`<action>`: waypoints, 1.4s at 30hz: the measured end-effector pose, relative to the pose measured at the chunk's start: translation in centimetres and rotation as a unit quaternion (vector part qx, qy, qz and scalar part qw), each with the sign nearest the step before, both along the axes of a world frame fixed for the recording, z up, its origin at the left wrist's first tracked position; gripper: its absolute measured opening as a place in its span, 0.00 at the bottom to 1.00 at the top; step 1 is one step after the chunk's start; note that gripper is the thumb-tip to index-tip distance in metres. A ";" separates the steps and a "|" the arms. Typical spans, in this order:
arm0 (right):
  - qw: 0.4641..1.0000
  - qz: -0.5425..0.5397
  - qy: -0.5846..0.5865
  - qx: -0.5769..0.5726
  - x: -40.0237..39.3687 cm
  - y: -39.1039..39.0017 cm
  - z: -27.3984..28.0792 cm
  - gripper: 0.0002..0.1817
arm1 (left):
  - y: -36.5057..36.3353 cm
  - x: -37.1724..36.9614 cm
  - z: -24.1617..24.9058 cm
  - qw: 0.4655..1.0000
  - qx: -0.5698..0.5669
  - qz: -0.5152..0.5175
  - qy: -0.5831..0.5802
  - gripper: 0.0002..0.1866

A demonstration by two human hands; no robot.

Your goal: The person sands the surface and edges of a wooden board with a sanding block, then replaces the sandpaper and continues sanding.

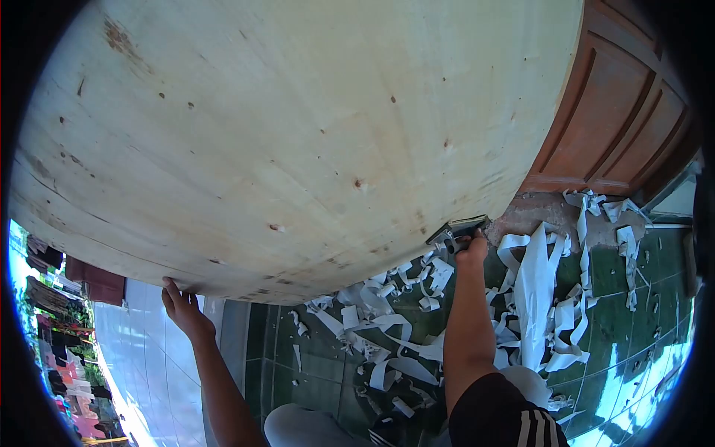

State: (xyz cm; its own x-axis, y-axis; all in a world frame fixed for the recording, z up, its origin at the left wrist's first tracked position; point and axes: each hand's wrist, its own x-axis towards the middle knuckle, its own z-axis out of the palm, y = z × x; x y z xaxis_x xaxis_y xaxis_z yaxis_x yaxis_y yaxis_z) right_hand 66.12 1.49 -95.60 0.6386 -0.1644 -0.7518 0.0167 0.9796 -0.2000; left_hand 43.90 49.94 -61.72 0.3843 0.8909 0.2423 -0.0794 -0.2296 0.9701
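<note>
A large pale plywood board [328, 149] with dark knots and brown stains fills the upper view. My right hand [471, 246] is closed around a small hand tool with a flat dark body and a grey metal part, resembling a hand plane [450, 237]. The tool lies against the board's lower edge, toward the right. My left hand [188, 311] is at the same edge farther left, fingers stretched and slightly apart, fingertips touching the board. Part of the tool is hidden by my right fingers.
White curled strips [532, 290] and scraps litter the green tiled floor [625, 328]. A brown panelled door [596, 112] stands at the right. Light tiles [149, 335] lie at the left, with hanging clothes [71, 372] beyond. My knee [302, 426] shows at the bottom.
</note>
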 end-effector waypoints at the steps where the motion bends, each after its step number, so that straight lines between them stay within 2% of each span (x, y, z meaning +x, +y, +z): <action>1: 1.000 -0.014 -0.010 0.013 -0.5 0.8 -1.2 0.08 | 0.2 -0.2 -0.1 1.000 0.000 0.000 0.003 0.45; 3: 0.995 0.063 0.011 0.076 -4.2 8.8 -2.1 0.09 | 0.2 -0.2 -0.2 1.000 0.000 -0.006 0.000 0.45; 4: 0.988 0.076 0.108 0.084 -6.1 14.4 -3.2 0.09 | 0.3 0.0 -0.3 1.000 -0.004 0.003 -0.001 0.44; 5: 0.979 0.123 0.101 0.129 -8.5 20.2 -6.2 0.08 | 0.5 0.0 -0.4 1.000 -0.004 0.008 -0.003 0.44; 6: 0.957 0.151 0.076 0.235 -10.7 24.0 -4.9 0.09 | 0.6 0.3 -0.4 1.000 -0.004 0.011 -0.006 0.44; 7: 0.945 0.150 0.102 0.274 -11.2 26.3 -5.1 0.09 | 0.7 0.2 -0.4 1.000 -0.005 0.016 -0.006 0.44; 9: 0.939 0.155 0.120 0.282 -9.8 24.0 -3.1 0.10 | 1.2 -0.1 -0.2 1.000 -0.006 -0.002 0.010 0.43; 12: 0.973 0.089 0.019 0.213 -5.9 13.9 -3.5 0.13 | 0.9 0.4 0.0 1.000 -0.002 0.001 0.012 0.37; 13: 0.986 0.089 -0.037 0.135 -4.2 10.0 -3.8 0.14 | 1.0 0.3 -0.1 1.000 -0.007 -0.007 0.014 0.40; 15: 0.995 0.065 -0.005 0.080 -2.1 5.2 -1.1 0.15 | 1.3 0.1 0.0 0.999 -0.010 -0.026 0.025 0.45; 17: 0.990 0.077 -0.022 0.117 -3.6 8.3 -1.3 0.14 | 1.0 -0.2 -0.1 0.999 -0.010 -0.021 0.024 0.40; 19: 0.988 0.094 0.000 0.120 -6.2 15.6 -4.8 0.14 | 1.2 0.0 -0.1 1.000 -0.007 -0.021 0.021 0.37; 21: 0.955 0.155 0.078 0.240 -10.0 23.9 -4.0 0.13 | 1.4 0.3 -0.3 1.000 0.001 -0.013 0.019 0.35; 24: 0.939 0.169 0.121 0.272 -9.6 25.4 -2.9 0.13 | 1.5 0.2 -0.2 0.999 0.011 -0.017 0.029 0.34; 25: 0.929 0.169 0.084 0.319 -8.9 22.0 -3.2 0.11 | 1.5 0.1 0.1 0.999 0.009 -0.022 0.035 0.34; 26: 0.945 0.142 0.083 0.284 -6.7 18.1 -4.1 0.10 | 1.6 0.0 0.3 0.999 0.007 -0.026 0.038 0.34; 27: 0.977 0.118 0.066 0.167 -5.2 13.9 -2.9 0.12 | 1.6 -0.1 0.3 0.999 0.004 -0.030 0.042 0.33; 28: 0.978 0.112 -0.017 0.175 -3.8 8.6 -3.3 0.14 | 1.4 -0.2 0.2 0.999 0.002 -0.027 0.039 0.33; 29: 0.992 0.065 -0.026 0.107 -2.4 5.1 -3.1 0.15 | 1.1 -0.3 0.1 0.999 0.002 -0.024 0.038 0.33; 32: 0.994 0.061 -0.019 0.091 -2.3 4.8 -2.7 0.14 | 1.0 -0.5 0.6 0.999 0.002 -0.025 0.041 0.35; 33: 0.992 0.051 -0.009 0.118 -3.2 7.2 -4.6 0.14 | 0.8 -0.8 0.5 0.999 -0.001 -0.024 0.042 0.36; 34: 0.987 0.075 0.010 0.143 -5.3 11.5 -4.0 0.14 | 0.8 -0.8 0.5 0.999 -0.007 -0.016 0.048 0.36; 36: 0.969 0.178 0.082 0.151 -8.9 21.3 -7.2 0.12 | 0.6 -0.8 0.6 0.998 -0.017 -0.002 0.059 0.36; 37: 0.951 0.188 0.081 0.231 -11.3 25.3 -6.0 0.10 | 0.7 -0.8 0.4 0.998 -0.010 -0.005 0.056 0.35; 38: 0.911 0.217 0.103 0.334 -13.5 28.3 -7.1 0.11 | 1.2 -1.0 0.1 0.999 -0.004 -0.009 0.053 0.34; 39: 0.921 0.219 0.085 0.310 -14.2 28.9 -2.6 0.10 | 1.6 -1.0 -0.1 0.999 0.003 -0.013 0.051 0.33; 41: 0.901 0.194 0.189 0.339 -11.9 28.0 -5.7 0.10 | 1.6 -1.2 0.2 0.998 0.003 -0.020 0.066 0.33; 42: 0.919 0.188 0.156 0.309 -10.9 26.2 -8.3 0.10 | 1.5 -1.3 0.5 0.997 0.003 -0.023 0.073 0.34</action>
